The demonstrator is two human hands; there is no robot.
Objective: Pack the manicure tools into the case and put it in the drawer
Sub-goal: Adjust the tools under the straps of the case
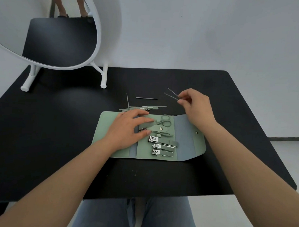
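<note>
Right hand (195,106) pinches tweezers (171,94) above the open green case (188,140), left hand (127,127) flat, fingers straight, pinning its left flap; best slide tweezers tips-first into a free loop beside the scissors (163,121).

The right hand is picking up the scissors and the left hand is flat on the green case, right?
Not quite. The head view shows the right hand pinching tweezers; the scissors already sit in the green case. The left hand does rest flat on it.
</note>
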